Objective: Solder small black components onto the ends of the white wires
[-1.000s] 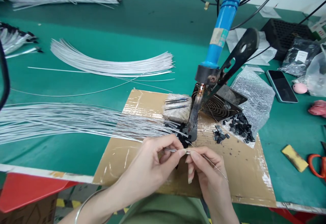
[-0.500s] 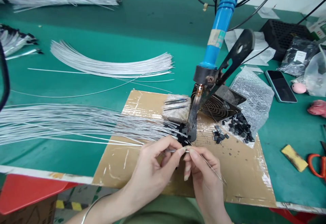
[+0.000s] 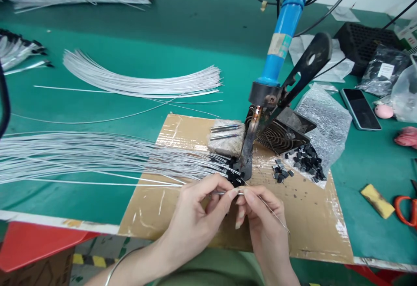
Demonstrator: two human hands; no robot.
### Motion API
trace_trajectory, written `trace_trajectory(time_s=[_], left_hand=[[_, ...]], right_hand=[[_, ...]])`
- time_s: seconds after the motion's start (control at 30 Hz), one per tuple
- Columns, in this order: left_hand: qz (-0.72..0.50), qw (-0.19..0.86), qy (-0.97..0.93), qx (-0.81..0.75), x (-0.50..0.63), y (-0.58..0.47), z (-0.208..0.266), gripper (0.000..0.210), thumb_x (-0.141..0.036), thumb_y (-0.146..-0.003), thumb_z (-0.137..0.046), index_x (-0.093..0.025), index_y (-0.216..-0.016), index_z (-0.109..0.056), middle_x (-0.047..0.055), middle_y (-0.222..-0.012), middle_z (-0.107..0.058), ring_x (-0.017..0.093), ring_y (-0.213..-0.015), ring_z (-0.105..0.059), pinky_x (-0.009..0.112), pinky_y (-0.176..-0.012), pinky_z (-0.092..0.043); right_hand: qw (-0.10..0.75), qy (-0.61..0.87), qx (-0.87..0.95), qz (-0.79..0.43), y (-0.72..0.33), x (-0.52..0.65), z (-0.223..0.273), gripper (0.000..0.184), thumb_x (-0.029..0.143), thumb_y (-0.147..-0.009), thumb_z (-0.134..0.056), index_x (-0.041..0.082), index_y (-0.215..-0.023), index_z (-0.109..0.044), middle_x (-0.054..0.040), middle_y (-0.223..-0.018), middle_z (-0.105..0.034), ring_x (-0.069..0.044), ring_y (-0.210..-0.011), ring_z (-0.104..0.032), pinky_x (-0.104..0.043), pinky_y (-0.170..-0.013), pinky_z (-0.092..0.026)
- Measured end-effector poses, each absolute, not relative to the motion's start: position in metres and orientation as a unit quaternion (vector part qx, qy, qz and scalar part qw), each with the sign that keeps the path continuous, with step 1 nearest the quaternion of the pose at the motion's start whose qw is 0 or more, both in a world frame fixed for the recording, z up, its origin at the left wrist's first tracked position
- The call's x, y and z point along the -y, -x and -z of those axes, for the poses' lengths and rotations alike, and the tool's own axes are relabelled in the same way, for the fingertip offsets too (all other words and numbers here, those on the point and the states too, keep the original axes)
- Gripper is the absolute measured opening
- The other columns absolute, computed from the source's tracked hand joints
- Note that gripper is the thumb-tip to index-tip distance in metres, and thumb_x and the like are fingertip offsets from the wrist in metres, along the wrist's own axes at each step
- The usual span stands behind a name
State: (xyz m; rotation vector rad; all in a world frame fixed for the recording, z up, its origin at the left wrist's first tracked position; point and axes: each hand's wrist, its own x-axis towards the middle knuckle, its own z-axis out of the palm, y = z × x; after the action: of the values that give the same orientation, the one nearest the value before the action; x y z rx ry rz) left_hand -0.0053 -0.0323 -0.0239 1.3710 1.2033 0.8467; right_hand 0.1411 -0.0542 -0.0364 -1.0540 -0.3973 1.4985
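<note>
Now the left hand (image 3: 197, 218) and right hand (image 3: 269, 221) pinch a grey wire (image 3: 222, 192) over the cardboard (image 3: 314, 225), black-ended wires (image 3: 176, 157) just beyond apparently fitted already, loose black pieces (image 3: 309, 163) at right lying unattached.

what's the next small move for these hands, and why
Probably ease the thin pale strand forward toward the dark metal tip of the blue-handled soldering iron: the left hand and right hand pinch it close together, just short of that tip, and a fine silvery wire also runs along the right hand.
</note>
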Motion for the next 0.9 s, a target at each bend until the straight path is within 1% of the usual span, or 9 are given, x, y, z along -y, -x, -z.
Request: trace_trajectory(time_s=[0.17,0.27,0.37,0.43,0.57,0.63,0.77,0.9], left_hand=[[-0.379,0.544,-0.559,-0.498,0.033,0.002,0.026,0.024,-0.027,-0.104,-0.065,-0.018,-0.083,-0.073,0.001,-0.068,-0.071,0.012,-0.060,-0.058,0.022,-0.056,-0.044],[-0.383,0.569,-0.535,-0.494,0.034,0.001,0.027,0.024,-0.030,-0.104,-0.065,-0.018,-0.085,-0.073,0.001,-0.071,-0.073,0.014,-0.062,-0.062,0.023,-0.059,-0.047],[-0.373,0.593,-0.511,-0.498,0.035,0.002,0.028,0.027,-0.034,-0.105,-0.065,-0.018,-0.085,-0.071,0.002,-0.070,-0.072,0.014,-0.061,-0.062,0.024,-0.059,-0.047],[-0.361,0.602,-0.503,-0.504,0.034,0.003,0.027,0.029,-0.037,-0.104,-0.066,-0.017,-0.084,-0.071,0.003,-0.069,-0.071,0.014,-0.059,-0.059,0.024,-0.056,-0.043],[-0.343,0.608,-0.498,-0.515,0.029,0.006,0.021,0.029,-0.038,-0.100,-0.069,-0.017,-0.081,-0.071,0.001,-0.066,-0.066,0.013,-0.057,-0.050,0.023,-0.052,-0.038],[-0.330,0.612,-0.501,-0.515,0.027,0.007,0.018,0.029,-0.038,-0.099,-0.069,-0.017,-0.079,-0.070,0.000,-0.064,-0.061,0.012,-0.057,-0.047,0.023,-0.052,-0.036],[-0.314,0.619,-0.512,-0.507,0.027,0.008,0.016,0.030,-0.038,-0.099,-0.067,-0.018,-0.078,-0.069,-0.002,-0.064,-0.054,0.012,-0.058,-0.042,0.023,-0.052,-0.031],[-0.313,0.622,-0.514,-0.501,0.030,0.010,0.020,0.031,-0.039,-0.101,-0.067,-0.018,-0.079,-0.070,-0.002,-0.065,-0.051,0.013,-0.060,-0.038,0.024,-0.053,-0.029]], right_hand=[[0.606,0.456,0.149,-0.634,-0.137,0.056,0.037,0.024,0.043,-0.074,-0.099,0.021,-0.077,-0.090,-0.0015,-0.063,-0.078,-0.007,-0.044,-0.063,-0.014,-0.046,-0.060],[0.611,0.458,0.146,-0.629,-0.134,0.057,0.038,0.024,0.043,-0.074,-0.099,0.021,-0.077,-0.089,-0.0011,-0.064,-0.078,-0.007,-0.044,-0.062,-0.014,-0.046,-0.059],[0.614,0.460,0.153,-0.623,-0.134,0.057,0.040,0.023,0.044,-0.075,-0.099,0.023,-0.077,-0.089,-0.0007,-0.064,-0.078,-0.007,-0.044,-0.063,-0.014,-0.046,-0.059],[0.606,0.465,0.176,-0.620,-0.138,0.058,0.042,0.022,0.044,-0.078,-0.097,0.023,-0.079,-0.090,-0.0015,-0.065,-0.079,-0.008,-0.044,-0.065,-0.016,-0.047,-0.060],[0.569,0.491,0.271,-0.602,-0.150,0.060,0.043,0.022,0.045,-0.091,-0.086,0.023,-0.088,-0.091,-0.0043,-0.068,-0.080,-0.014,-0.049,-0.070,-0.023,-0.051,-0.064],[0.555,0.513,0.285,-0.589,-0.155,0.060,0.040,0.020,0.043,-0.090,-0.087,0.024,-0.086,-0.090,-0.0023,-0.067,-0.078,-0.014,-0.050,-0.070,-0.024,-0.051,-0.064],[0.535,0.553,0.272,-0.578,-0.159,0.059,0.033,0.017,0.038,-0.083,-0.091,0.023,-0.076,-0.087,0.0006,-0.064,-0.073,-0.012,-0.048,-0.066,-0.023,-0.049,-0.062],[0.531,0.534,0.306,-0.582,-0.163,0.057,0.035,0.018,0.037,-0.088,-0.088,0.022,-0.077,-0.086,0.0006,-0.063,-0.073,-0.011,-0.045,-0.065,-0.021,-0.047,-0.061]])
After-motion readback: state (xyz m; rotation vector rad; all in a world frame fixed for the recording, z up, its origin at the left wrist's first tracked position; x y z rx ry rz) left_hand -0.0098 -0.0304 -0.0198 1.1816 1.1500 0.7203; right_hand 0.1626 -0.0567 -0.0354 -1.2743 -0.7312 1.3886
